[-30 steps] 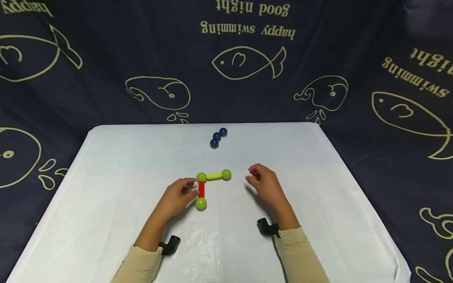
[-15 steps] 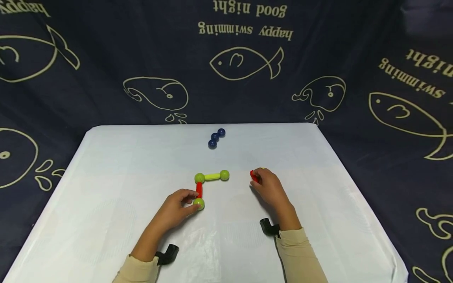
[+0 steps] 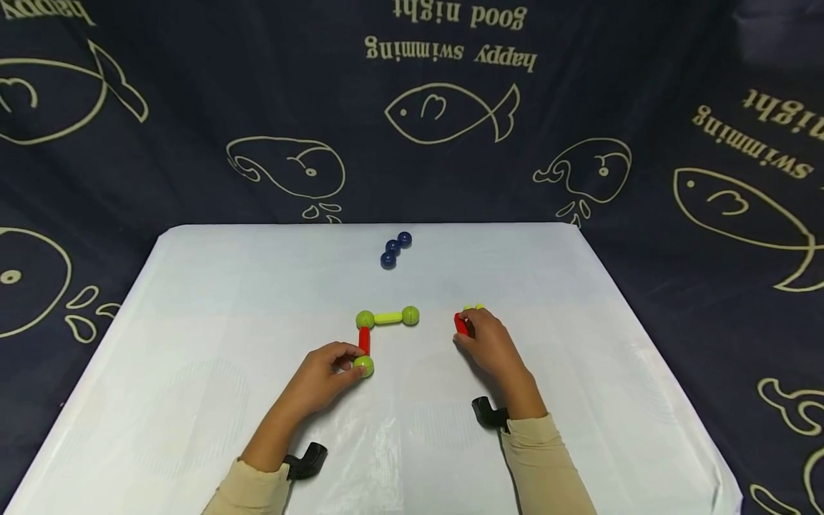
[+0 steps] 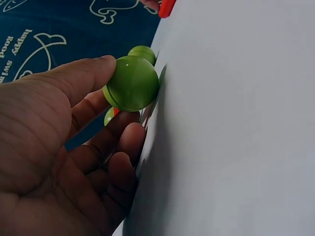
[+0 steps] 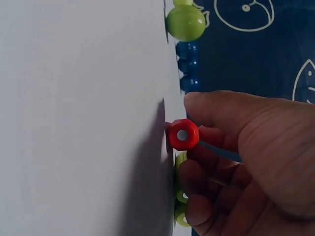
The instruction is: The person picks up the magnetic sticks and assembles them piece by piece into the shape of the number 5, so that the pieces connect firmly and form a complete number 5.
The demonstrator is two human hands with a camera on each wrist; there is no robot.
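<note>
Left hand [image 3: 322, 377] pinches the green ball [image 3: 365, 365] nearest the tabletop's [image 3: 418, 465] near edge; right hand [image 3: 491, 342], grip unclear, is at a red rod [image 3: 460, 324] (pale end [image 5: 182, 134] visible only from the right wrist).

The left hand [image 3: 325, 373] pinches a glossy green ball [image 3: 365, 366], joined by a straight red rod [image 3: 364, 340] to a second green ball [image 3: 365, 319], then by a yellow-green rod [image 3: 388, 318] to a third green ball [image 3: 410, 315]; the right hand [image 3: 491, 340] holds another red rod [image 3: 460, 323]; three glossy dark-blue balls [image 3: 393, 247] touch on the white-covered table [image 3: 547, 300]
</note>
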